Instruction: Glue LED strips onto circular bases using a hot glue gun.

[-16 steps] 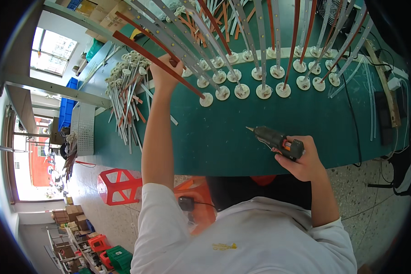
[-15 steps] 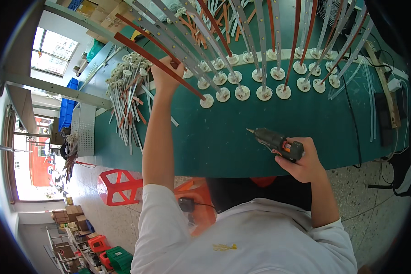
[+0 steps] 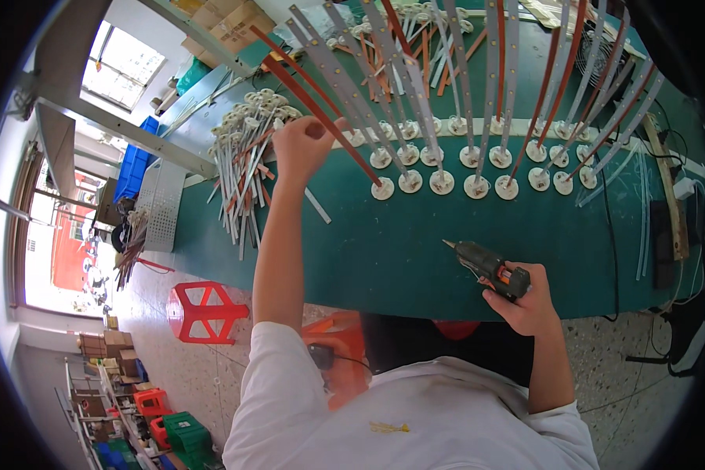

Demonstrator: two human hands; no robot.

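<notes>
One black pistol-shaped glue gun point(image 3: 486, 267) is sitting toward half-past-three, right hand point(image 3: 529, 305) gripping it. Toward eleven, left hand point(image 3: 298, 150) is curling fingers beside rust-red flat strip point(image 3: 296, 92); cannot tell whether gripping. Toward two, eight round white bases point(image 3: 476, 188) are forming nearest row.

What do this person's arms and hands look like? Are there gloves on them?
No gloves: the left hand and right hand are bare, and so are both forearms. No watch or bracelet shows on either wrist. The upper arms are covered by the loose, short sleeves of a plain white cloth shirt, which has a small yellow mark on it.
</notes>
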